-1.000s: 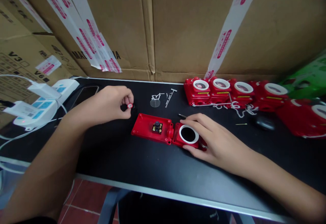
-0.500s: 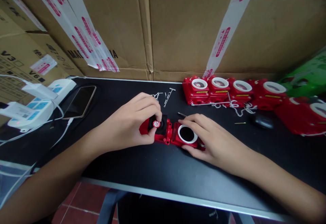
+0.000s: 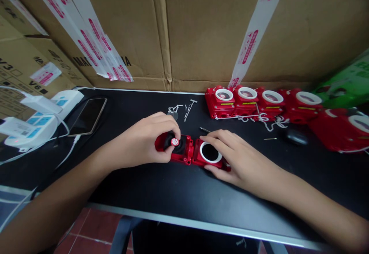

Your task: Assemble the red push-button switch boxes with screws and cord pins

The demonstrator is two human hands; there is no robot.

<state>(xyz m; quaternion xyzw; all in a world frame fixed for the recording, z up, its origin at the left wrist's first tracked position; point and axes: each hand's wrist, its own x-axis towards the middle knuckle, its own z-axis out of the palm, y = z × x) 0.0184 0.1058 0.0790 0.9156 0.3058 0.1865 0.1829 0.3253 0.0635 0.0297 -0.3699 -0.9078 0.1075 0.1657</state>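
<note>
An opened red box lies on the black table [image 3: 178,192], its base [image 3: 184,154] to the left and its hinged lid with a white ring [image 3: 210,153] to the right. My left hand [image 3: 150,140] is closed over the base, pinching a small black part with a red-and-white round face [image 3: 174,142] down into it. My right hand [image 3: 239,157] rests on the lid, fingers curved around its far and near sides, holding it still.
A row of closed red boxes [image 3: 259,102] lines the back right, with white string beside them. Small metal pins and a clear disc [image 3: 181,109] lie behind my left hand. A phone [image 3: 88,115] and white power strips [image 3: 37,121] sit at the left. Cardboard boxes stand behind.
My left hand carried the small red-and-white part from the left of the table to the open base and now presses it in. My right hand stayed on the lid.
</note>
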